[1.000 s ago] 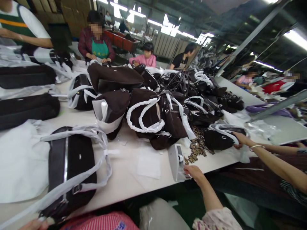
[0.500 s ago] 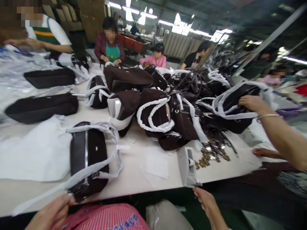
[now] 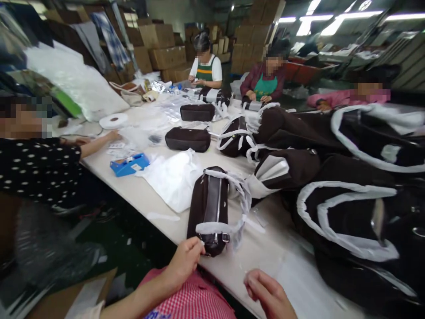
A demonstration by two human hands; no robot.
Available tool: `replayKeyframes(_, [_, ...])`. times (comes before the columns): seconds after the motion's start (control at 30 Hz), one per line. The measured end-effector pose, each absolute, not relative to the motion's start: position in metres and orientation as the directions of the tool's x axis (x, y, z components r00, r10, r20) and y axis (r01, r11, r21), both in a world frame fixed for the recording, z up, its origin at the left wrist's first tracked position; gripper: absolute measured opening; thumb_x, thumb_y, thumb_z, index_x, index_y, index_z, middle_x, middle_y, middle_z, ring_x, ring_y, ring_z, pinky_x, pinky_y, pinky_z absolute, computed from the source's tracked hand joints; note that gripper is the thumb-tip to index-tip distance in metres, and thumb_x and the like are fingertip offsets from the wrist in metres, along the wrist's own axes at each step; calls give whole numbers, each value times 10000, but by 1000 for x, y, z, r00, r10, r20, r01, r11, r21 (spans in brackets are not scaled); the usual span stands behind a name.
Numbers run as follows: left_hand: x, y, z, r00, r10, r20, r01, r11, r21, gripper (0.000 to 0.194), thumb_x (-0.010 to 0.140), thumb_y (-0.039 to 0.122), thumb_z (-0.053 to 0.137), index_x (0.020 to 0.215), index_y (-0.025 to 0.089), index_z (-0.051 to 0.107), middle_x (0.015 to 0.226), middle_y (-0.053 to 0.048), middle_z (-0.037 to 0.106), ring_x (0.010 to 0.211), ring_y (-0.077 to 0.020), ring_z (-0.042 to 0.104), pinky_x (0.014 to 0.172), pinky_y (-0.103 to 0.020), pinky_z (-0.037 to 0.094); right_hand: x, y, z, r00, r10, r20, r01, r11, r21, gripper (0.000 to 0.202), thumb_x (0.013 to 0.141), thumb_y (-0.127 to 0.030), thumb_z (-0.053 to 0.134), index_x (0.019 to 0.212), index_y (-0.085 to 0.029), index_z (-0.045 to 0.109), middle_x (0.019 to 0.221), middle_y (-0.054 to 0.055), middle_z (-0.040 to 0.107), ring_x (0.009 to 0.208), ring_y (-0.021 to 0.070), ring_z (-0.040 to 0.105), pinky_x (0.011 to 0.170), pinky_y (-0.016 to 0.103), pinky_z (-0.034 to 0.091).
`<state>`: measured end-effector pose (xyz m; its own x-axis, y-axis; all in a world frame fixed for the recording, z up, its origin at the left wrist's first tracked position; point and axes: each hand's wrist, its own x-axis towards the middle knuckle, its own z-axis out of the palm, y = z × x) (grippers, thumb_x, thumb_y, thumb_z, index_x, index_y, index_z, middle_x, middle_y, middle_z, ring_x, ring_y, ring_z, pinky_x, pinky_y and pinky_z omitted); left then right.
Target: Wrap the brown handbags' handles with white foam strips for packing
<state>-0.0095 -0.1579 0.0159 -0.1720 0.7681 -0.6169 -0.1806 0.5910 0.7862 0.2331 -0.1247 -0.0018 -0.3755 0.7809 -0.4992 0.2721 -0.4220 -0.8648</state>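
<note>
A dark brown handbag (image 3: 214, 199) lies at the table's near edge, a zip running along it and its strap wrapped in white paper. My left hand (image 3: 186, 261) pinches at the bag's near end; a tiny whitish bit shows at the fingertips, too small to name. To the right of the bag, my right hand (image 3: 268, 292) is at the table edge, apart from the bag. Its fingers are curled and pressed together, and whatever they hold cannot be made out. White wrapping sheet (image 3: 174, 179) lies crumpled beyond the bag.
Brown bags with white-wrapped handles (image 3: 345, 221) are heaped on the right. A blue tape dispenser (image 3: 130, 165) and a white roll (image 3: 113, 121) lie on the left. A person in a dotted top (image 3: 40, 170) reaches over the table; co-workers sit across it.
The view has swung left, bringing in the blue dispenser and the dotted-top person. My right hand has left the grey tape dispenser and come closer to the bag; my left hand stays at the bag's end.
</note>
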Motion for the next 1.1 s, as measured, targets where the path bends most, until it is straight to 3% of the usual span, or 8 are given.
replayKeyframes(0.07, [-9,-160,12,-174,801,-572,-136,556,820,363,761,561,506,707,203,480,462,117,264,427,-73,203,440,-220,150,188,-111,21,-520,733,-439,178,-410,-895,444,767,-612,635,620,-195,608,640,4,579,665,163,523,671,288,424])
replayKeyframes(0.17, [-10,-160,9,-173,840,-515,-69,511,857,335,804,519,474,682,210,438,514,94,301,476,-91,261,467,-230,198,138,-98,37,-585,703,-405,209,-352,-912,413,762,-570,627,612,-186,593,615,-8,547,644,153,489,642,276,390])
replayKeyframes(0.37, [-12,-161,10,-163,869,-467,-34,468,883,276,851,431,442,679,217,411,569,71,334,555,-120,335,529,-243,262,120,-97,22,-490,764,-421,366,-258,-894,447,745,-590,567,529,-202,519,559,-6,519,617,159,473,619,286,374])
replayKeyframes(0.6, [-12,-159,3,-150,906,-395,-7,399,917,252,856,365,427,694,186,500,654,32,441,611,-128,377,563,-244,308,118,-94,20,-470,767,-436,408,-250,-878,477,729,-623,582,511,-201,535,564,8,565,613,165,500,608,289,382])
replayKeyframes(0.8, [-14,-159,3,-145,908,-394,-1,398,917,256,848,367,429,648,210,398,623,53,362,629,-130,360,581,-246,300,116,-92,14,-429,789,-440,462,-227,-858,426,738,-548,598,503,-195,553,511,-14,530,569,149,478,581,292,349])
replayKeyframes(1.1, [-17,-158,2,-52,914,-402,-101,395,913,277,886,404,447,689,212,419,625,56,364,623,-127,357,577,-241,287,112,-89,16,-397,811,-430,484,-213,-849,429,707,-557,599,476,-199,548,473,-21,507,524,140,450,550,291,334])
